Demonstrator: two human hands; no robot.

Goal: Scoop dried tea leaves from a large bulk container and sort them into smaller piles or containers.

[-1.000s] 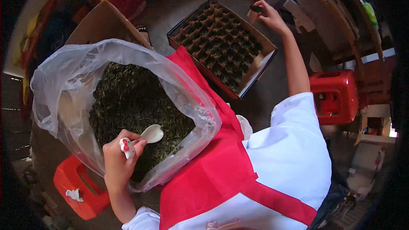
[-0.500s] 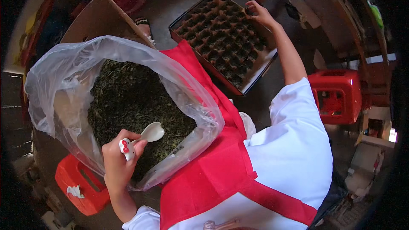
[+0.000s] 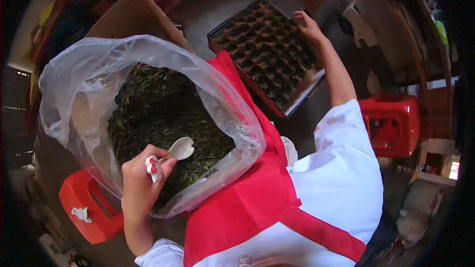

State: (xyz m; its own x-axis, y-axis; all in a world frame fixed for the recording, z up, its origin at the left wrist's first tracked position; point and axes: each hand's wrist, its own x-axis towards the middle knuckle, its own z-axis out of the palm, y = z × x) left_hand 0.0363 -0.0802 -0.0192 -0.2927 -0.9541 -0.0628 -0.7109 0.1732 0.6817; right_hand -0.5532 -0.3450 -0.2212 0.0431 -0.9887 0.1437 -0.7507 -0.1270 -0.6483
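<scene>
My left hand (image 3: 143, 173) is closed round the handle of a white spoon (image 3: 181, 149), whose end shows a white cat-head shape with a red bow. The spoon's bowl is over dark dried leaves (image 3: 158, 104) that look like loose tea, heaped inside a clear plastic bag (image 3: 74, 64). My right hand (image 3: 310, 28) is at the far right edge of a shallow box (image 3: 246, 83), its fingers bent; what they pinch, if anything, is hidden. Rows of small dark hollows with brown pointed rims (image 3: 267, 49) fill the box.
Behind the bag rises a cardboard flap (image 3: 138, 17). A red plastic stool (image 3: 391, 126) stands at right, and an orange-red one (image 3: 86, 207) at lower left with a white scrap on it. My red apron (image 3: 237, 202) lies between bag and box.
The view has shifted slightly, so bag and box appear moved a little. My left hand still grips the spoon above the leaves; my right hand stays by the box edge.
</scene>
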